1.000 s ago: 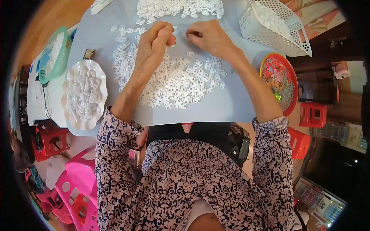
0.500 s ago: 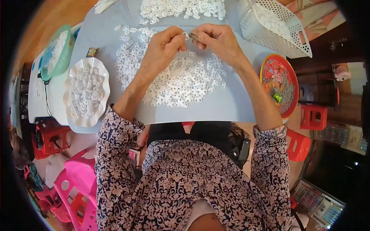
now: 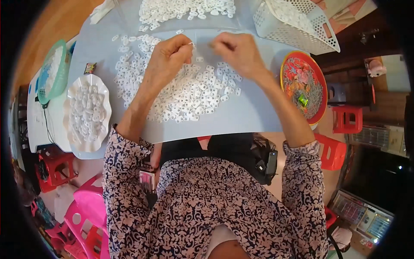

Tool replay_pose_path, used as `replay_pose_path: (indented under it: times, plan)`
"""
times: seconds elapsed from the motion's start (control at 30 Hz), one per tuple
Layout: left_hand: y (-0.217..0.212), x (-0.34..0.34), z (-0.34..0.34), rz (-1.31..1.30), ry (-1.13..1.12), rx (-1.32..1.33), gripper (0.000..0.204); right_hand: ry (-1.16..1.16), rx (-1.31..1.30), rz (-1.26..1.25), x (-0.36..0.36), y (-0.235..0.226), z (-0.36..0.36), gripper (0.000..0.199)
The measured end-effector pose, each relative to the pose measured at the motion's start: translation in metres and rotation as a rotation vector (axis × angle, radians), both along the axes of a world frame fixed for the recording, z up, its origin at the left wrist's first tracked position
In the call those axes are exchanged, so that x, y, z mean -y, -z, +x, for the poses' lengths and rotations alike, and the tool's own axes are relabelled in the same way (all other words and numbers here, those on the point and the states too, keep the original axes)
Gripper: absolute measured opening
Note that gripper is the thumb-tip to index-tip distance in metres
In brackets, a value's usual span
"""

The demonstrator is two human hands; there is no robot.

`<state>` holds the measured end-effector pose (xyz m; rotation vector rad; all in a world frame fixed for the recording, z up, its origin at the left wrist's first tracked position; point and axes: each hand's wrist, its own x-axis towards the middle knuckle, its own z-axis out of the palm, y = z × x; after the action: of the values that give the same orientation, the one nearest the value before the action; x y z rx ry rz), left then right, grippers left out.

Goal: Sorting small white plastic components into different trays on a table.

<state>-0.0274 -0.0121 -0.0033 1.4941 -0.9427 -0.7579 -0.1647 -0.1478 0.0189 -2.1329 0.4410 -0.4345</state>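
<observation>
My left hand (image 3: 168,58) is closed above the table, pinching a small white plastic piece whose edge shows at the fingertips. To its right, my right hand (image 3: 242,56) is also closed, its fingertips smeared by motion; whether they hold anything cannot be made out. A gap separates the two hands. Beneath and between them spreads a loose pile of small white oval plastic pieces with two holes (image 3: 189,99), lying on the grey-blue table (image 3: 241,118). A second heap of such pieces (image 3: 185,11) lies farther back.
At left, a scalloped white plate (image 3: 67,114) holds more white pieces, with a small wrapped packet (image 3: 89,67) beyond it and a green basket (image 3: 64,71) farther left. A red bowl (image 3: 325,90) of small grey parts and a perforated light-grey basket (image 3: 280,36) are at right.
My hands have moved apart, the right one drawing away to the right of the left. The whole view has shifted slightly, with the table's contents now farther left.
</observation>
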Motion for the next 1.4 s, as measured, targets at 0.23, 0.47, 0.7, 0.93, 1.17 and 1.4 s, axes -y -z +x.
replay_pose_path:
  times: [0.23, 0.47, 0.7, 0.93, 1.17, 1.4]
  plan:
    - [-0.004, 0.0, -0.003, -0.009, -0.073, -0.003, 0.018, 0.06, -0.049, -0.615, 0.057, 0.004, -0.016, 0.012]
    - [-0.004, 0.001, -0.006, 0.002, -0.051, 0.009, 0.018, -0.061, -0.134, -0.841, 0.06, 0.016, 0.006, 0.013]
    - [-0.008, -0.003, -0.003, 0.083, 0.0, 0.022, 0.017, -0.086, -0.131, -0.842, 0.059, 0.021, 0.009, 0.007]
    - [-0.003, -0.002, -0.003, 0.071, 0.004, 0.03, 0.017, -0.127, -0.26, -0.82, 0.068, 0.012, 0.004, 0.008]
    - [-0.003, 0.0, -0.006, -0.031, -0.034, -0.086, 0.018, -0.226, -0.366, -0.898, 0.069, -0.002, 0.02, 0.01]
    - [-0.006, -0.004, 0.0, -0.058, 0.032, -0.174, 0.02, 0.016, -0.05, 0.063, 0.031, 0.002, 0.016, 0.009]
